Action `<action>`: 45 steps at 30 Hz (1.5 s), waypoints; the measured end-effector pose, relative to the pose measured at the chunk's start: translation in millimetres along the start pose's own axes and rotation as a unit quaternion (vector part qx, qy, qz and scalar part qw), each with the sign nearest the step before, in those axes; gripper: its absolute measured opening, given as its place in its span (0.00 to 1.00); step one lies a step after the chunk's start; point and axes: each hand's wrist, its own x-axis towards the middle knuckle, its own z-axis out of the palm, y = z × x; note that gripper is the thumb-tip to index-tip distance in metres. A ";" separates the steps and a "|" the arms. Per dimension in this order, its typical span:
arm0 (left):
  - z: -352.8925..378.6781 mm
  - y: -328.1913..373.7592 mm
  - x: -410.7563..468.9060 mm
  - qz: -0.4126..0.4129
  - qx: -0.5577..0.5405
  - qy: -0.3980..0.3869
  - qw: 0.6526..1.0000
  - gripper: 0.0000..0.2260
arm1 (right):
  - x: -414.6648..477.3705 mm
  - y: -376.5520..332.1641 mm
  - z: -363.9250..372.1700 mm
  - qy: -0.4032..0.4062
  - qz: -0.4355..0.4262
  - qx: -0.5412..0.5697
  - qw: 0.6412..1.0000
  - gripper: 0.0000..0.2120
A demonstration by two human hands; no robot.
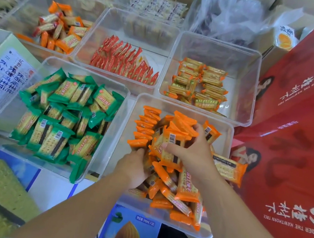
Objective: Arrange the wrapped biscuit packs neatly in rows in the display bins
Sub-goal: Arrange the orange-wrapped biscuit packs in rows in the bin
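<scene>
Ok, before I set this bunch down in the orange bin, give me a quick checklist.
1. Right hand grip on the bunch of orange-wrapped biscuit packs: ok, fingers curled round it.
2. Left hand grip: cannot tell, fingers buried among packs.
3. Standing row of packs at the clear plastic bin's far left: ok.
4. Stray pack over the bin's right rim: not ok.
5. Loose pile at the near end: not ok, unsorted.

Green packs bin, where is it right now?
Head view, lower left: the green packs bin sits directly left of the orange packs bin and in front of the red packs bin.
</scene>
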 end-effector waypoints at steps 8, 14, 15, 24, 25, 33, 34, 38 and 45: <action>-10.4 -9.3 -8.0 0.072 0.056 0.030 0.995 0.17 | -2.3 3.0 2.2 -0.019 -0.044 -0.035 0.998 0.42; -24.0 -4.8 -12.6 0.099 0.140 0.055 0.984 0.15 | -7.9 4.8 6.9 -0.036 -0.041 -0.065 0.996 0.41; -28.5 -3.4 -10.6 0.102 0.162 0.053 0.980 0.13 | -8.4 5.2 6.5 -0.040 -0.048 -0.061 0.996 0.37; -65.7 -2.2 -9.8 0.226 0.458 0.142 0.848 0.07 | -13.8 -5.0 -10.5 -0.183 -0.094 -0.032 0.978 0.33; -69.6 -4.0 -5.7 0.235 0.455 0.129 0.849 0.08 | -14.3 -6.6 -7.8 -0.211 -0.102 -0.044 0.971 0.33; -94.8 -1.8 16.1 0.289 0.454 0.065 0.840 0.07 | -24.6 18.2 53.6 -0.240 -0.225 -0.307 0.893 0.33; -95.4 -3.8 16.1 0.303 0.450 0.077 0.837 0.07 | -25.4 23.9 58.1 -0.215 -0.253 -0.361 0.872 0.33; -95.5 -7.5 16.0 0.310 0.459 0.094 0.828 0.07 | -25.0 44.2 65.1 -0.150 -0.271 -0.492 0.813 0.34; -103.5 -21.2 -17.6 0.302 0.285 0.103 0.904 0.14 | -19.4 42.9 73.4 -0.101 -0.263 -0.547 0.789 0.35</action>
